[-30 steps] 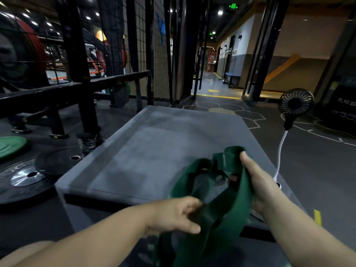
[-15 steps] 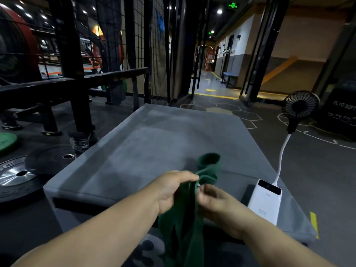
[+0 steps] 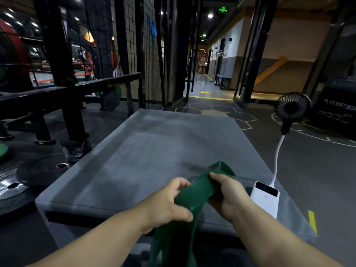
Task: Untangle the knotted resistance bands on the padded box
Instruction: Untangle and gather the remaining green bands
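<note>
Gripping the flat dark-green rubber resistance band (image 3: 194,197), left hand (image 3: 167,205) and right hand (image 3: 228,195) flank it; its length runs beyond the right, down under the left.

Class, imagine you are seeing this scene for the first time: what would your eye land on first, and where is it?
The green resistance band stands out first, gripped between the left hand and right hand over the near edge of the grey padded box. Next comes the white power bank at the box's near right corner, with a small black fan rising from it on a white stalk.
</note>
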Demonstrator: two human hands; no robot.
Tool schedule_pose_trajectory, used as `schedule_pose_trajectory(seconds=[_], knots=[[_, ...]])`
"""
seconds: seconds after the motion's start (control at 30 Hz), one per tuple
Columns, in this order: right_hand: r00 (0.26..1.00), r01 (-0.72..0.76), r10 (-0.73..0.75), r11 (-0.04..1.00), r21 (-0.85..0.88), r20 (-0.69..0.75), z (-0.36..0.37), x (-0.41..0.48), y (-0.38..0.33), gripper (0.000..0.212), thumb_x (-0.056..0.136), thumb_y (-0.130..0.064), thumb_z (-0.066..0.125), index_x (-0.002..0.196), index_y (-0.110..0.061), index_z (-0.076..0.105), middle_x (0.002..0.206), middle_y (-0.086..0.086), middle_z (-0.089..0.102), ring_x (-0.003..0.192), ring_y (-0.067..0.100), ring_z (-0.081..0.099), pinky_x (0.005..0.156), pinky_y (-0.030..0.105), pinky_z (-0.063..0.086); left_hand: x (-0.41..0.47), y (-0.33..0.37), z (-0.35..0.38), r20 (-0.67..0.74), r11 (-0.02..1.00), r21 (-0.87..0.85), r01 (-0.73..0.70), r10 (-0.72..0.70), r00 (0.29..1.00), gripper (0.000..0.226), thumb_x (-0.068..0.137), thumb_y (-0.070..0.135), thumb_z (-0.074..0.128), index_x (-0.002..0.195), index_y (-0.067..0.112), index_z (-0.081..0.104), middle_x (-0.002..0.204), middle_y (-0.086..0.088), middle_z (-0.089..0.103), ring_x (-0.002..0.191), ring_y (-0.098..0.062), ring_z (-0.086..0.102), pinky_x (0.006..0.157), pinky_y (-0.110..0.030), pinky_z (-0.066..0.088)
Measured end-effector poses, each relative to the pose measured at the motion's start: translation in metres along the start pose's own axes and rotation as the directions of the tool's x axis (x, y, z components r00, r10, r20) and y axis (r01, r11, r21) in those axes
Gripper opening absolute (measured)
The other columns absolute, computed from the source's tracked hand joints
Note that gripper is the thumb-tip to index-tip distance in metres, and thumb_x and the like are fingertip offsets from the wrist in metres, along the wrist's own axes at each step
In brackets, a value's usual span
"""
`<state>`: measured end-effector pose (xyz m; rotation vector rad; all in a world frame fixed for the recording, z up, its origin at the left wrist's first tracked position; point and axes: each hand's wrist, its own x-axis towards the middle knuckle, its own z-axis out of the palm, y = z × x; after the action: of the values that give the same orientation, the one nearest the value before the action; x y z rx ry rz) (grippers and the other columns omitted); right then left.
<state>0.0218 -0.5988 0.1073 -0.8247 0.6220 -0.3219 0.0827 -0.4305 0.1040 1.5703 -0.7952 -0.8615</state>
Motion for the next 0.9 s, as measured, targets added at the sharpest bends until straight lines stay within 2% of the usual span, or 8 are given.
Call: schedule_pose_trajectory(seconds=[0.13, 0.27, 0.37, 0.47, 0.53, 0.6, 0.73, 0.9], knots=[[0.956, 0.291, -0.278, 0.868, -0.403, 0.093, 0.005, -0.009, 0.0, 0.037, 0.094, -0.001, 0.053, 0.125, -0.018, 0.042, 0.095, 0.012, 0.064, 0.084, 0.027, 0.063, 0.073, 0.041, 0.054, 0.002, -0.004, 0.004, 0.066, 0.994, 0.091, 0.056, -0.062, 0.996, 0.044, 0.072, 0.024, 0.078, 0.104, 0.016, 0.05, 0.095, -0.006, 0.067, 0.084, -0.013, 0.064, 0.075, -0.027, 0.052], [0.864, 0.503, -0.348, 0.621, -0.6, 0.365, 0.005, -0.021, 0.007, 0.058, 0.095, -0.003, 0.052, 0.132, -0.046, 0.037, 0.108, -0.012, 0.066, 0.096, 0.0, 0.063, 0.089, 0.019, 0.049, 0.01, -0.004, 0.012, -0.134, 0.984, -0.169, 0.058, -0.082, 0.988, 0.024, 0.089, 0.033, 0.065, 0.096, 0.011, 0.057, 0.089, -0.006, 0.069, 0.086, -0.022, 0.066, 0.081, -0.037, 0.054], [0.843, 0.533, -0.325, 0.613, -0.584, 0.428, 0.012, -0.029, 0.01, 0.035, 0.089, -0.017, 0.052, 0.12, -0.034, 0.058, 0.115, -0.005, 0.068, 0.111, 0.011, 0.062, 0.101, 0.029, 0.047, 0.012, 0.004, 0.012, -0.325, 0.962, -0.271, -0.041, -0.051, 0.944, 0.019, 0.093, 0.027, 0.058, 0.103, 0.013, 0.067, 0.1, -0.009, 0.074, 0.097, -0.027, 0.07, 0.092, -0.044, 0.054], [0.842, 0.534, -0.331, 0.624, -0.57, 0.427, 0.014, -0.029, 0.007, 0.034, 0.08, -0.032, 0.054, 0.11, -0.021, 0.067, 0.114, 0.007, 0.068, 0.11, 0.023, 0.063, 0.101, 0.044, 0.047, 0.012, 0.013, 0.011, -0.363, 0.968, -0.237, -0.082, -0.01, 0.932, 0.024, 0.097, 0.027, 0.052, 0.108, 0.011, 0.066, 0.096, -0.008, 0.075, 0.089, -0.023, 0.072, 0.086, -0.041, 0.057], [0.854, 0.512, -0.311, 0.646, -0.566, 0.418, 0.012, -0.027, 0.002, 0.028, 0.091, -0.031, 0.055, 0.108, -0.012, 0.067, 0.11, 0.014, 0.069, 0.105, 0.026, 0.065, 0.097, 0.044, 0.05, 0.009, 0.018, 0.012, -0.35, 0.977, -0.196, -0.087, 0.013, 0.937, 0.022, 0.096, 0.028, 0.055, 0.112, 0.015, 0.063, 0.101, -0.007, 0.074, 0.093, -0.021, 0.071, 0.087, -0.04, 0.057], [0.866, 0.475, -0.25, 0.682, -0.556, 0.433, 0.008, -0.028, -0.003, 0.021, 0.1, -0.018, 0.049, 0.102, -0.008, 0.067, 0.095, 0.006, 0.074, 0.092, 0.015, 0.069, 0.081, 0.027, 0.055, 0.007, 0.021, 0.014, -0.36, 0.984, -0.158, -0.083, 0.021, 0.933, 0.019, 0.093, 0.031, 0.06, 0.107, 0.018, 0.065, 0.099, -0.006, 0.074, 0.092, -0.019, 0.07, 0.086, -0.04, 0.057], [0.861, 0.468, -0.207, 0.68, -0.564, 0.464, 0.005, -0.029, -0.007, 0.024, 0.101, -0.018, 0.045, 0.092, -0.013, 0.067, 0.075, -0.01, 0.074, 0.072, 0.001, 0.068, 0.064, 0.013, 0.049, 0.008, 0.027, 0.014, -0.383, 0.973, -0.219, -0.07, -0.02, 0.923, 0.015, 0.096, 0.021, 0.056, 0.105, 0.013, 0.066, 0.083, -0.001, 0.074, 0.072, -0.008, 0.07, 0.061, -0.021, 0.053], [0.866, 0.475, -0.256, 0.69, -0.546, 0.429, 0.012, -0.032, -0.012, 0.021, 0.102, -0.017, 0.045, 0.086, -0.011, 0.057, 0.05, -0.014, 0.056, 0.045, -0.004, 0.05, 0.046, 0.009, 0.037, 0.006, 0.025, 0.009, -0.33, 0.958, -0.268, -0.106, 0.012, 0.944, 0.021, 0.099, 0.02, 0.049, 0.115, 0.015, 0.062, 0.1, -0.008, 0.074, 0.094, -0.023, 0.07, 0.081, -0.036, 0.055]])
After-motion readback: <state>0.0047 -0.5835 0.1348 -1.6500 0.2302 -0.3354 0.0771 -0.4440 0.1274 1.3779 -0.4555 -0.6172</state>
